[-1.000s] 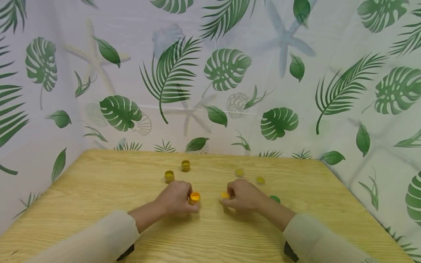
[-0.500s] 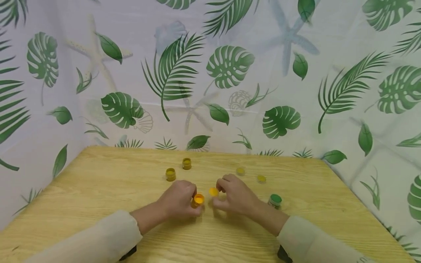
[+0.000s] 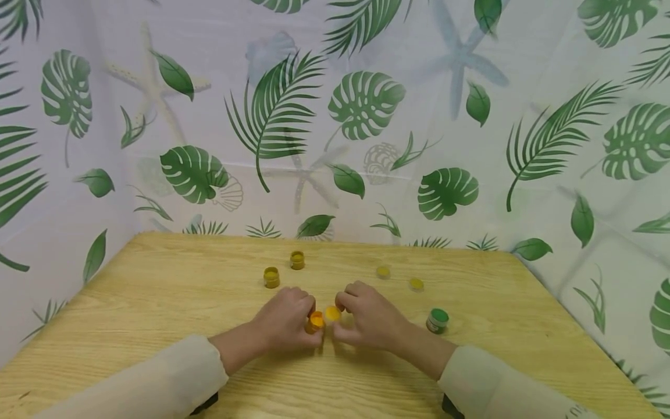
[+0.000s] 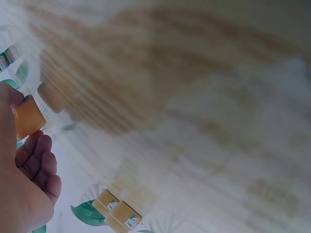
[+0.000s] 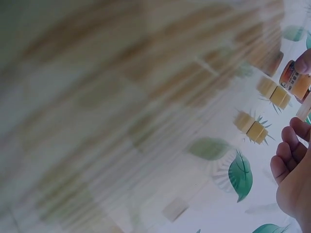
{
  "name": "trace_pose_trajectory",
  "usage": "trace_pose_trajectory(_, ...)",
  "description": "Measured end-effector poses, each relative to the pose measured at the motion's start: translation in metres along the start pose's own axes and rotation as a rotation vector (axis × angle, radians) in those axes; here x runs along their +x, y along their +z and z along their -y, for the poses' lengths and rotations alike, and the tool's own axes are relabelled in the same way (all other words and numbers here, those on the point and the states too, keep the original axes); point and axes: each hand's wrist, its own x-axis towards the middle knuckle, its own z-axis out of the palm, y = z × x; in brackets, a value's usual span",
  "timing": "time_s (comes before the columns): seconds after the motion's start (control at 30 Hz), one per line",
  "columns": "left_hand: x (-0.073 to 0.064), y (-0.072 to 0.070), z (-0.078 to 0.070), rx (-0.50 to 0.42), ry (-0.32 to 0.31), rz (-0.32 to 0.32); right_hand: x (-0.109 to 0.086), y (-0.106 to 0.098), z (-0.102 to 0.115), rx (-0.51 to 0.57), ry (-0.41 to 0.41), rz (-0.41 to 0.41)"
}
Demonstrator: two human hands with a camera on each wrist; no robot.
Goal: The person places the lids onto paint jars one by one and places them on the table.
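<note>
A small orange paint jar (image 3: 316,321), its mouth uncovered, is gripped between the thumb and fingers of my left hand (image 3: 285,319). My right hand (image 3: 374,317) pinches a round lid (image 3: 332,314) with an orange-yellow inner face, held tilted just right of the jar's mouth. From the head view I cannot tell whether lid and jar touch. The left wrist view catches the jar's orange side (image 4: 30,118) past the curled fingers. In the right wrist view the jar's printed label (image 5: 292,79) shows at the edge, with the lid's pale rim (image 5: 304,108) below it.
Two uncovered ochre jars (image 3: 271,277) (image 3: 297,260) stand behind the left hand. Two yellowish lids (image 3: 383,272) (image 3: 416,284) lie behind the right hand. A green-topped jar (image 3: 437,320) stands beside the right forearm on the wooden table (image 3: 173,273). A leaf-patterned cloth (image 3: 398,192) hangs behind.
My right hand has moved left with the lid, up to the orange jar. The left hand has shifted slightly right, still gripping the jar. The green-topped jar has come out from behind the right arm.
</note>
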Motion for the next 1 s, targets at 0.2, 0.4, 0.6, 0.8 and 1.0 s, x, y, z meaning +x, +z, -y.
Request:
trace_pose_trajectory(0.2, 0.0004, -0.0001, -0.0026, 0.009, -0.004, 0.010, 0.0005, 0.0010, 0.0013, -0.024, -0.028, 0.008)
trace_pose_trajectory(0.4, 0.0009, 0.0001, -0.0051, -0.020, -0.038, 0.032, 0.0012, 0.0023, 0.0033, -0.018, -0.047, 0.007)
trace_pose_trajectory(0.6, 0.0013, -0.0003, -0.0060, 0.004, 0.032, -0.018, 0.0013, 0.0034, 0.0035, -0.017, -0.082, -0.024)
trace_pose_trajectory(0.8, 0.0017, 0.0008, -0.0076, 0.006, 0.064, -0.054, 0.0016, 0.0021, 0.0043, -0.007, -0.071, -0.014)
trace_pose_trajectory(1.0, 0.0016, 0.0016, -0.0086, -0.008, 0.067, -0.077, 0.0021, 0.0011, 0.0044, 0.020, -0.081, -0.006)
